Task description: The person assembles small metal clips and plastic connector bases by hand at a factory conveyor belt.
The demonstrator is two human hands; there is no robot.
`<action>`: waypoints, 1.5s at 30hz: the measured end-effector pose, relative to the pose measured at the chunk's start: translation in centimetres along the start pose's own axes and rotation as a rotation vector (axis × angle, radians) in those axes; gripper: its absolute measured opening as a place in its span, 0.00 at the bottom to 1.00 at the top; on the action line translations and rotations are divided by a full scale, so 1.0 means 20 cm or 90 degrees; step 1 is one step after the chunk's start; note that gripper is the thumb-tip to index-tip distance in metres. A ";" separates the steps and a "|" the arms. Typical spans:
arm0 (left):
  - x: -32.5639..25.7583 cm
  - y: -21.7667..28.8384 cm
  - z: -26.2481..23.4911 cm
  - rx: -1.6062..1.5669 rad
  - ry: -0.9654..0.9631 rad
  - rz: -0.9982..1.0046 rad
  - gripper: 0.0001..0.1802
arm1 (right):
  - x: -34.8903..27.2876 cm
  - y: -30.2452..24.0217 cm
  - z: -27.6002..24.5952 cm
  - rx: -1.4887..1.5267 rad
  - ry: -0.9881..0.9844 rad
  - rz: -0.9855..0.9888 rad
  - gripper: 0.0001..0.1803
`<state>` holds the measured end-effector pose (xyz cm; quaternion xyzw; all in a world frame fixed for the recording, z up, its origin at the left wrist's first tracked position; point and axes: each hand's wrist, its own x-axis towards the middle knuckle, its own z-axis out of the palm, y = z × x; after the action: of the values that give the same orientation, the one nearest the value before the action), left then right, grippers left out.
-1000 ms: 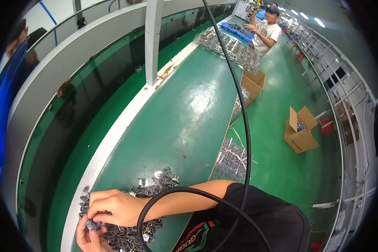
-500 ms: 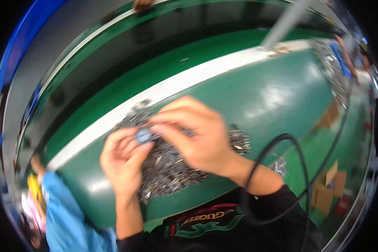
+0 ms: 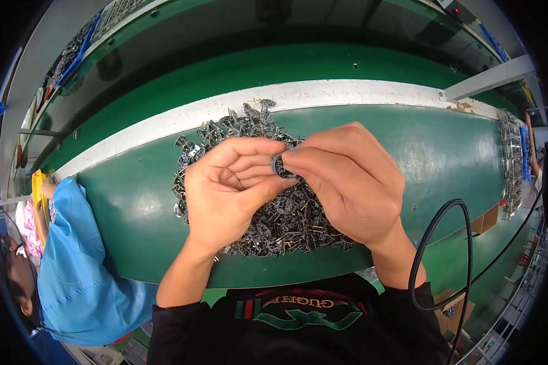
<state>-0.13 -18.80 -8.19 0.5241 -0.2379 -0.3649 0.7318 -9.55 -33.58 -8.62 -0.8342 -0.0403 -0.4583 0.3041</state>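
My left hand [image 3: 222,191] is closed, thumb and forefinger gripping a small round dark-grey part [image 3: 278,166] with a ring-like rim and slots inside. From the other side my right hand [image 3: 356,185] pinches at the same part, its thumb and forefinger against the upper right edge. Whether the right fingertips also hold a smaller separate piece cannot be seen. Beneath both hands spreads a pile of small dark parts with shiny metal prongs [image 3: 286,225], partly hidden by them.
The pile lies on a green table [image 3: 444,152] with a white strip [image 3: 323,91] along its far side. At the left sits a person in a blue garment [image 3: 91,261]. A black cable [image 3: 413,267] loops by my right arm. Cardboard boxes [image 3: 487,220] stand at the right.
The view has turned and steadied, so the hands now appear farther right. Both hands stay together at the small round part, which has been tilted to a different angle.
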 end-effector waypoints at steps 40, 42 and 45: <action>0.63 0.01 -2.06 1.349 0.553 -0.008 0.17 | -0.19 0.24 -0.11 -0.185 -0.240 0.246 0.08; 0.11 0.59 -2.71 1.513 0.426 0.230 0.16 | -0.11 0.18 -0.05 -0.079 -0.192 0.191 0.08; 0.33 0.11 -2.57 1.263 0.476 0.004 0.22 | -0.20 0.23 -0.10 -0.106 -0.306 0.254 0.09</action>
<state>42.17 6.89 -23.66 0.9653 -0.1903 0.1790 0.0037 -11.64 -37.58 -13.21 -0.9319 0.0910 -0.1810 0.3007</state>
